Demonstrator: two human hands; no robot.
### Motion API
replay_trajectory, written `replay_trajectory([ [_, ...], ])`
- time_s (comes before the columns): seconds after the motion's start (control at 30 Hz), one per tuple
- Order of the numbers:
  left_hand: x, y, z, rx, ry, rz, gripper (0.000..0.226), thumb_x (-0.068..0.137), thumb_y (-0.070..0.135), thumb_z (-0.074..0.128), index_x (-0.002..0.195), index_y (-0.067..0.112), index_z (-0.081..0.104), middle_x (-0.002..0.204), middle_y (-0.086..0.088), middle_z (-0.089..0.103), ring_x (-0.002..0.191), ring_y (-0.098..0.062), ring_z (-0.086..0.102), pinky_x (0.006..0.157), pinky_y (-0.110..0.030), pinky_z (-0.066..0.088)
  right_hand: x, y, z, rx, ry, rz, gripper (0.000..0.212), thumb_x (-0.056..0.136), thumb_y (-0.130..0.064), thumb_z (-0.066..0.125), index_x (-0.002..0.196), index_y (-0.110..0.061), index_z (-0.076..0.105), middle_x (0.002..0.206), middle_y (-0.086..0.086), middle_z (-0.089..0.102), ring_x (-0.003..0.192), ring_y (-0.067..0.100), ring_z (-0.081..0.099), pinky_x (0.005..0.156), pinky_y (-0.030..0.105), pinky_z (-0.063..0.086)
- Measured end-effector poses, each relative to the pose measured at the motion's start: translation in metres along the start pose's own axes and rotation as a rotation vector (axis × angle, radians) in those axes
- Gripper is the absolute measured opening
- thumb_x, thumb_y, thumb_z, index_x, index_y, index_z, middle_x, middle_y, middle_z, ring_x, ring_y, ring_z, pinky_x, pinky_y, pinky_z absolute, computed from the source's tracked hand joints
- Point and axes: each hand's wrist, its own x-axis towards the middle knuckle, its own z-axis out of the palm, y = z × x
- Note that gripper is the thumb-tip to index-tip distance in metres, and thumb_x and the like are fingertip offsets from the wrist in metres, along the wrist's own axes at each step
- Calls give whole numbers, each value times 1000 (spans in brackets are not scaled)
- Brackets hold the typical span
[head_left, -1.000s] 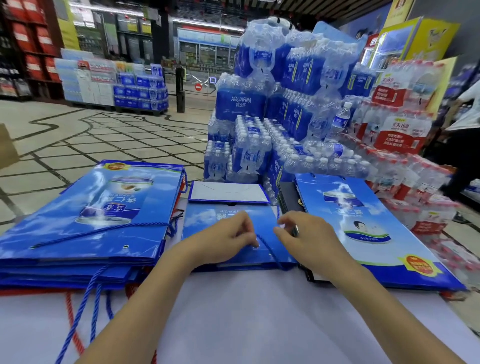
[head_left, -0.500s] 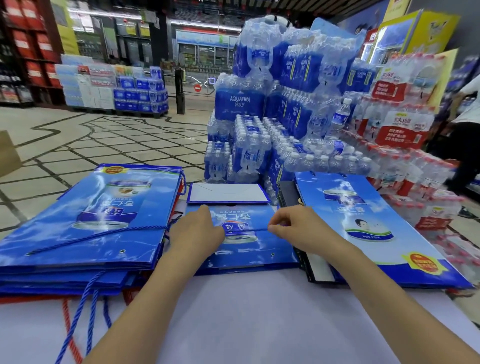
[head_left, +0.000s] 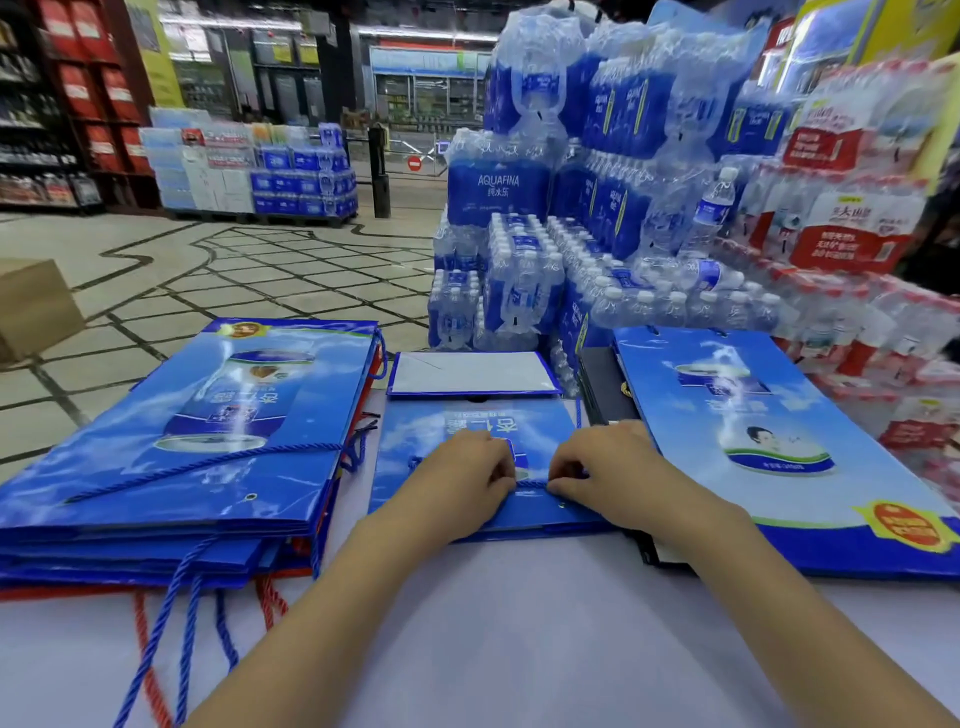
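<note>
A small flat blue gift bag (head_left: 415, 441) lies in the middle of the white table (head_left: 519, 623), its white-lined bottom flap (head_left: 470, 371) folded out at the far end. My left hand (head_left: 457, 483) and my right hand (head_left: 608, 467) sit close together on the bag's near part. Both pinch the blue cord handle (head_left: 531, 484), a short stretch of which shows between the fingers. A metal eyelet (head_left: 562, 504) shows in the bag just below my right hand.
A stack of large flat blue bags (head_left: 208, 441) with blue and red cords hanging over the table edge lies to the left. Another large flat blue bag (head_left: 753, 441) lies to the right. Shrink-wrapped water bottle packs (head_left: 571, 208) rise behind the table. A cardboard box (head_left: 31, 306) stands on the floor at left.
My hands have come back together near the bag's near edge and now pinch the cord between them. Half a second ago they were spread apart on the bag.
</note>
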Motion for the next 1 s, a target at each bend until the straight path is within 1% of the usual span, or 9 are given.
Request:
replay_trajectory([
  [0.13, -3, -6, -9, -26, -44, -31, 8, 81, 21, 57, 73, 22, 54, 82, 7, 52, 82, -13, 48, 75, -27, 44, -10, 8, -2, -141, -20, 33, 22, 98, -37, 50, 104, -34, 70, 100, -12, 63, 114, 13, 45, 114, 49, 4],
  [0.27, -5, -1, -14, -1, -85, -110, 9, 77, 21, 58, 71, 21, 51, 81, 5, 52, 80, -14, 51, 76, -35, 48, -16, 11, -4, 11, -9, 72, 25, 95, -44, 56, 115, -33, 63, 104, -16, 66, 114, 9, 47, 115, 43, -1],
  [0.43, -7, 0, -17, -25, -126, -172, 4, 75, 23, 56, 75, 23, 52, 83, 6, 55, 78, -14, 54, 77, -41, 51, -17, 10, -2, -20, -8, 50, 19, 95, -43, 57, 98, -32, 71, 89, -15, 61, 107, 12, 50, 113, 42, 7],
  [0.5, -8, 0, -16, -32, -135, -150, 13, 73, 24, 53, 86, 26, 53, 89, 9, 56, 82, -11, 54, 79, -37, 50, -17, 10, -2, -32, -7, 39, 19, 95, -43, 55, 100, -33, 71, 86, -16, 58, 104, 13, 51, 110, 39, 10],
  [0.6, -7, 3, -11, -9, -105, -63, 35, 80, 23, 55, 114, 30, 52, 103, 10, 53, 86, -9, 47, 80, -26, 43, -17, 11, 1, 62, 44, 65, 16, 93, -43, 59, 98, -29, 62, 93, -12, 65, 98, 13, 54, 110, 35, 12],
  [0.67, -6, 7, -7, 11, -68, -10, 35, 87, 29, 57, 122, 28, 52, 107, 10, 52, 91, -9, 45, 83, -25, 41, -14, 9, 3, 88, 46, 95, 18, 94, -42, 58, 103, -28, 57, 97, -10, 66, 99, 14, 55, 108, 35, 19],
  [0.73, -6, 10, -2, 51, -47, 20, 26, 92, 37, 56, 117, 29, 56, 105, 10, 51, 96, -10, 47, 87, -29, 44, -9, 4, 4, 7, 18, 97, 18, 97, -36, 53, 110, -27, 61, 105, -7, 66, 106, 17, 57, 99, 37, 24],
  [0.83, -4, 9, 0, 55, -41, 19, 18, 93, 39, 56, 106, 29, 60, 102, 9, 52, 97, -12, 50, 87, -32, 46, -4, 0, 7, -97, 21, 88, 20, 98, -24, 49, 101, -26, 68, 103, -5, 67, 101, 21, 60, 88, 37, 24],
  [1.0, -2, 9, 5, 32, -8, 36, 30, 93, 39, 58, 120, 28, 55, 102, 13, 53, 88, -9, 44, 82, -25, 42, -13, 4, 1, -31, 47, 34, 22, 99, -28, 48, 98, -23, 70, 98, -4, 69, 96, 19, 57, 106, 36, 19],
])
